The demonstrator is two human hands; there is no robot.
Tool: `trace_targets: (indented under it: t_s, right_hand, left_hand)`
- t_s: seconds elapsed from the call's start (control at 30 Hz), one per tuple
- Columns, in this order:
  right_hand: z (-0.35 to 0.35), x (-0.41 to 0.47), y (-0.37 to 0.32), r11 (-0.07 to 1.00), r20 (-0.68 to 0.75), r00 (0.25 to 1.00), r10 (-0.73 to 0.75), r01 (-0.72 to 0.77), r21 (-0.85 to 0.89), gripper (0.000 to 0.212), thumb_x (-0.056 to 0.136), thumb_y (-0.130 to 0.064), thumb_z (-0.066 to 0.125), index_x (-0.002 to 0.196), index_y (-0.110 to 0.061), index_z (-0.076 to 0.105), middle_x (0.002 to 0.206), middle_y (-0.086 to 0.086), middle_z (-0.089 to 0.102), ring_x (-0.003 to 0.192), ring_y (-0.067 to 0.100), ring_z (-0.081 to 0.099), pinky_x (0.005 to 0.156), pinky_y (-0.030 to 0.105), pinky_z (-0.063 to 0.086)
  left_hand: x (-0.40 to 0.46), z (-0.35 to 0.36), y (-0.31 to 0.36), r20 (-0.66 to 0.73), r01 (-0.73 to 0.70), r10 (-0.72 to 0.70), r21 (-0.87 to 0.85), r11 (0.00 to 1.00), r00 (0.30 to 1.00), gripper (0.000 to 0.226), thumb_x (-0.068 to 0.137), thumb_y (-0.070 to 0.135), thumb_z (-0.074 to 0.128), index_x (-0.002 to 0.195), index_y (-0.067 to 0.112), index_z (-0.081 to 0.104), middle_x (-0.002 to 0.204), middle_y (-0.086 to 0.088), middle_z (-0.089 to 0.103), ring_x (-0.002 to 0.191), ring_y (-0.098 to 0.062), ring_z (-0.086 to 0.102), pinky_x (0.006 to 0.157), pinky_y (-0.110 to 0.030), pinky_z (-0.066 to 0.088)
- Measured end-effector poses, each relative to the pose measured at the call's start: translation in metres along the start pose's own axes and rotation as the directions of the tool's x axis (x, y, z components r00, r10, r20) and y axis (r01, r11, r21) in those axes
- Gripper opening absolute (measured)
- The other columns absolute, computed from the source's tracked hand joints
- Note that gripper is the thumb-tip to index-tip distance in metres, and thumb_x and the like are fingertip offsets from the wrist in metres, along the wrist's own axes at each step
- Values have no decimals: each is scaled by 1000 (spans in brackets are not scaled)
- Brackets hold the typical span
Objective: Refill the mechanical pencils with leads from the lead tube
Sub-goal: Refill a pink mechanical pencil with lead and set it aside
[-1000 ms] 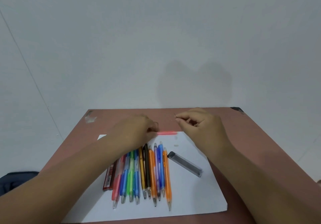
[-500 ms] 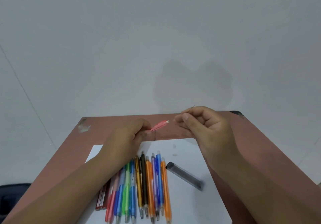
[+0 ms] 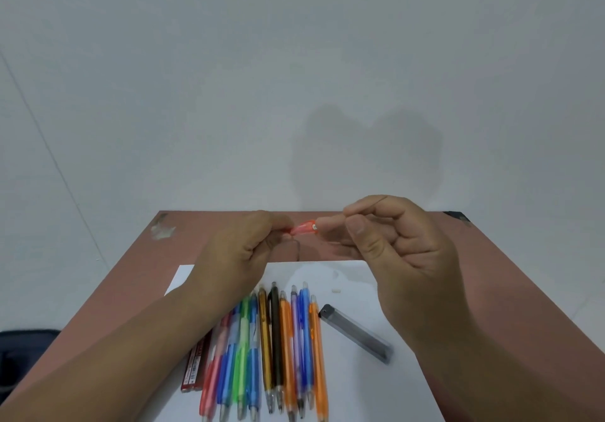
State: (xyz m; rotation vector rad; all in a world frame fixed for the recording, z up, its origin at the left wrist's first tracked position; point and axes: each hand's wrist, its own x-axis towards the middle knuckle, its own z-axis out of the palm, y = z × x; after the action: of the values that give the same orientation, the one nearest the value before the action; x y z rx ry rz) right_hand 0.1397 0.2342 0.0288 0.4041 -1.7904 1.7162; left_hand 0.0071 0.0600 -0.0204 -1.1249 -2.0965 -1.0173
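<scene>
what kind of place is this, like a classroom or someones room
Hard to tell which; probably a plain desk set against a bare wall. A small reddish-brown table meets a blank pale wall, with white paper and a row of mechanical pencils on it.

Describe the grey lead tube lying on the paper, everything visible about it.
The lead tube is a slim, dark grey, slightly see-through plastic case with a darker cap at its far end. It lies flat on the white paper, slanting from upper left to lower right, just right of the row of pencils and apart from them. Neither hand touches it. Whether any leads remain inside cannot be told.
</scene>
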Motion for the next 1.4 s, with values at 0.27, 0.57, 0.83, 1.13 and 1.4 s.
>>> trace_targets:
  t_s: [0.27,0.57,0.83,1.13,1.4]
  right_hand:
    - [3,0,-7,994,-40,998,52,-48,93,13,89,-16,58,98,-9,65,90,5,79,80,23,77,67,26,61]
    - [0,0,-2,999,-60,998,35,-35,7,12,90,-22,60,99,-18,67,93,4,79,82,25,77,65,32,62]
    - [-1,0,2,999,-59,998,-5,2,-52,12,91,-22,61,100,-19,68,95,4,78,85,25,76,66,35,63]
    - [-1,0,1,997,-42,998,-41,38,-71,12,92,-18,59,100,-18,68,97,-2,79,87,20,76,67,29,62]
    - [-2,0,5,992,-30,996,-79,75,-104,13,93,-17,59,103,-17,68,99,-3,78,88,19,76,64,27,60]
  left_hand:
    - [-1,0,1,-10,-32,33,23,999,999,23,96,29,45,115,34,57,101,17,63,95,2,58,86,-4,44]
    - [0,-1,1,-2,-45,45,64,997,999,21,95,32,44,112,36,56,99,20,59,92,4,54,80,-1,42]
    - [0,-1,4,5,-59,59,43,997,998,21,94,32,45,112,35,56,100,18,60,93,-2,58,78,-14,47]
    - [0,-1,4,1,-80,80,44,996,997,18,95,32,47,110,35,56,98,17,62,89,-3,58,73,-18,50]
    - [1,0,5,7,-93,93,39,995,996,17,95,32,48,109,34,56,96,15,64,87,-4,58,71,-18,50]
